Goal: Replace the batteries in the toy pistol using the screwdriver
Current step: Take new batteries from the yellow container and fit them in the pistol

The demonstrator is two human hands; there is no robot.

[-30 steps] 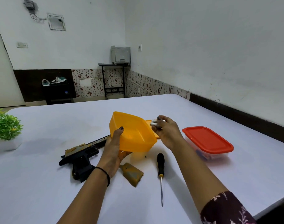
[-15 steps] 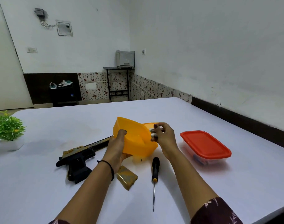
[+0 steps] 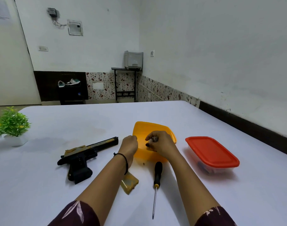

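Left hand (image 3: 129, 145) grips container (image 3: 149, 126); right hand (image 3: 163, 145), blurry-labelled batteries (image 3: 153, 139).

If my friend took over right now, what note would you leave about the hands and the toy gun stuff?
The left hand grips the left rim of the yellow tub, which sits on the table. The right hand pinches batteries over the tub. The toy pistol lies to the left, its cover off, near the screwdriver.
Done: cover removed.
Left: unclear whether these batteries are old or new; fit fresh ones, screw the cover back.
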